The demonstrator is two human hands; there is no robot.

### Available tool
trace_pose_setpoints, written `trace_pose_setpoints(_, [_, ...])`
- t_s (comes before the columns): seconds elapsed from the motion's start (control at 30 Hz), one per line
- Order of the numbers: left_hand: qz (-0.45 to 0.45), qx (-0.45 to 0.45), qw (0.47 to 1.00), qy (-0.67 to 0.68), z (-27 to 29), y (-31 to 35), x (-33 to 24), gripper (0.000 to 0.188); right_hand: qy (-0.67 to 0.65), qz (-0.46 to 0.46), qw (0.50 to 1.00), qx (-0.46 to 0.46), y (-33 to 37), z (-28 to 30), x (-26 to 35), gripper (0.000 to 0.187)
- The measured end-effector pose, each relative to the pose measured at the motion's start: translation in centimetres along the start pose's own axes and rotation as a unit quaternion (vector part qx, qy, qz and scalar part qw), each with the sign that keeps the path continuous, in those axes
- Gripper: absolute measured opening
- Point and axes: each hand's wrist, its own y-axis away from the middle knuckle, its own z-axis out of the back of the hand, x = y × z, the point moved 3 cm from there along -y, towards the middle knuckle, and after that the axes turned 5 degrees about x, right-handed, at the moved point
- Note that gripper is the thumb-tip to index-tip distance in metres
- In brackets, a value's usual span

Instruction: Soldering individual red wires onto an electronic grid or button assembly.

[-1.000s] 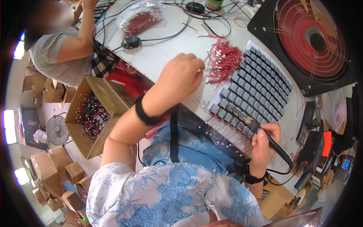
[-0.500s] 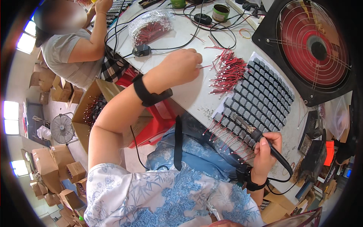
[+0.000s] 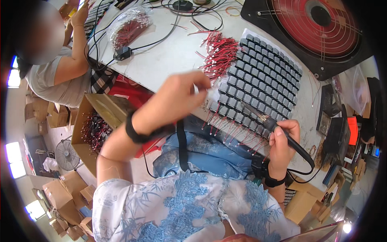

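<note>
My right hand [image 3: 283,142] grips a soldering iron [image 3: 284,135] by its black handle. Its metal tip lies over a grid of grey block-shaped parts [image 3: 262,76] in black frames, set in rows on a white sheet. Along the near edge of the grid, short red and black wires [image 3: 227,132] with white end connectors stick out toward me. My left hand [image 3: 183,97] is blurred, its fingers curled in a pinch just left of the grid; what they hold cannot be made out. A pile of red wires [image 3: 221,54] with white connectors lies beyond that hand.
A fan [image 3: 318,24] with a red face stands at the far right. A clear bag of wires [image 3: 131,28] and black cables with an inline switch [image 3: 122,53] lie at the far left. An open carton [image 3: 82,133] sits left of my arm. Another person [image 3: 60,68] works beyond.
My left hand has come away from the wire pile, nearer to me and the grid's left edge. The right hand still holds the soldering iron. The whole view has shifted.
</note>
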Motion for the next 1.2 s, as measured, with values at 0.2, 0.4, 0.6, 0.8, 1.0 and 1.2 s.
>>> trace_pose_setpoints(0.2, [-0.116, -0.128, 0.985, -0.018, -4.6, 2.1, -1.2, 0.009, 0.004, 0.018, 1.000, 0.024, 0.2, -0.2, 0.0, 0.010])
trace_pose_setpoints(0.4, [-0.170, -0.219, 0.955, -0.110, -4.4, 1.7, -0.8, 0.009, 0.010, 0.013, 0.999, 0.032, 0.4, -0.2, -0.1, 0.011])
trace_pose_setpoints(0.6, [-0.105, -0.393, 0.846, -0.345, 0.2, 1.1, -0.4, 0.006, 0.014, 0.034, 0.999, 0.029, 0.2, -0.5, 0.0, 0.011])
trace_pose_setpoints(0.8, [-0.179, -0.241, 0.951, -0.071, -4.6, 1.3, -0.8, 0.010, -0.001, 0.018, 0.999, 0.038, 0.4, -0.5, -0.1, 0.011])
trace_pose_setpoints(1.0, [-0.189, -0.291, 0.936, -0.061, -6.6, 1.6, 0.1, 0.014, -0.001, 0.044, 0.997, 0.068, 0.5, -0.5, -0.5, 0.011])
trace_pose_setpoints(1.2, [-0.220, -0.298, 0.923, -0.104, -7.0, 1.7, 0.1, 0.016, 0.012, 0.028, 0.998, 0.054, 0.6, -0.8, -0.8, 0.011])
